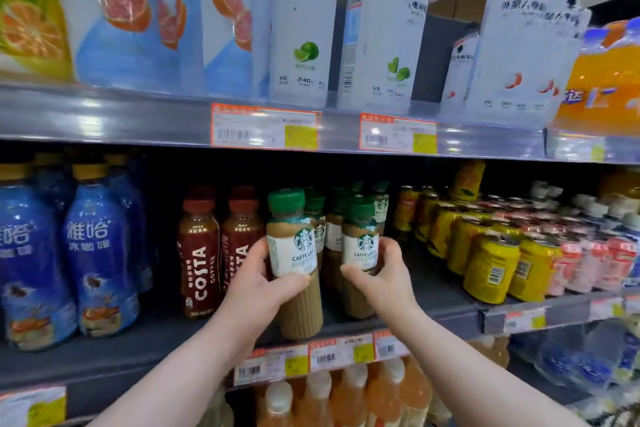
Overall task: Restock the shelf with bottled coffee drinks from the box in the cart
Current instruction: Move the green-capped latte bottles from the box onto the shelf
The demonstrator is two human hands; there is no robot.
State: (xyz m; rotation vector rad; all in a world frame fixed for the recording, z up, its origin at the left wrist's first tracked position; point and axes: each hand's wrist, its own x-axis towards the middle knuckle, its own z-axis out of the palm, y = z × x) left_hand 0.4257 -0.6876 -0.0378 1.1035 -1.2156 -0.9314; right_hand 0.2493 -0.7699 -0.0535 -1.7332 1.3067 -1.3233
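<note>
One latte bottle (294,253) sits in my left hand (258,282), a second latte bottle (360,248) in my right hand (381,276), fingers (389,248) curled round each. I hold both upright, labels outward, at the shelf (104,364) front beside the Costa bottles (201,253), ready to face their row.

Being squeezed on the left by two red Costa bottles (221,253), just beside the latte bottle (294,253) held in the left hand (263,284). Being blocked behind by more green-capped bottles (332,239). Opening on the right into a dark strip of bare shelf (424,288), between the second latte bottle (360,250) in the right hand (381,274) and the yellow cans (490,270). Being capped above by the upper shelf rail (138,118), leaving dark clearance over the caps.
</note>
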